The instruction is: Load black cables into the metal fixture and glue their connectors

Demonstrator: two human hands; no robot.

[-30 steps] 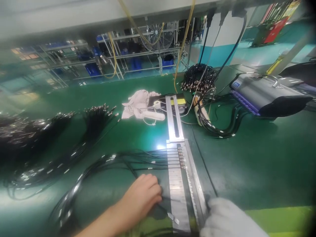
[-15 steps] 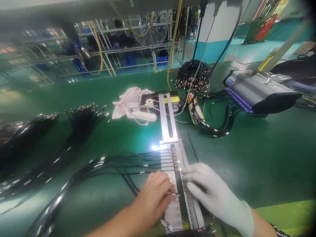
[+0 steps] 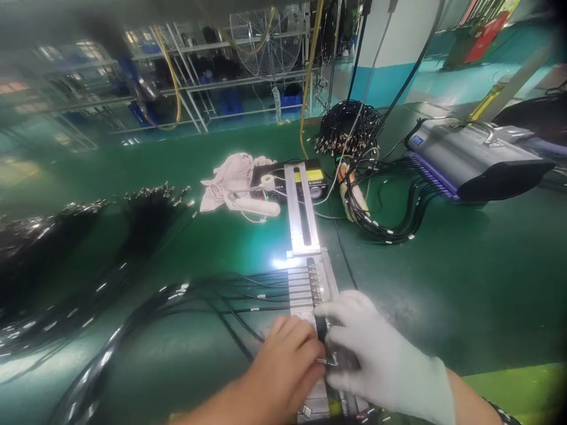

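Observation:
My left hand (image 3: 287, 363), bare, pinches a thin black cable close to its metal end (image 3: 326, 360), over the lower part of a slotted metal jig (image 3: 302, 289). My right hand (image 3: 376, 348) wears a white glove. Its fingers are spread and curved around the right side of that metal end; whether they touch it I cannot tell. Further up the jig, several black cables (image 3: 261, 296) lie side by side in slots, their metal tips (image 3: 314, 280) in a row along the dark channel. The hands cover part of the jig.
A bright light glows at the jig's upper left. Behind the jig stand a black box (image 3: 315, 188) and a crumpled pale cloth (image 3: 234, 177). Cable bundles (image 3: 150, 218) lie to the left, a coil (image 3: 349, 127) at the back. A grey machine with purple bristles (image 3: 478, 156) stands right.
My left hand has moved slightly right and nearer, with the cable in its pinch. My gloved right hand has come left and spread its fingers around the metal end.

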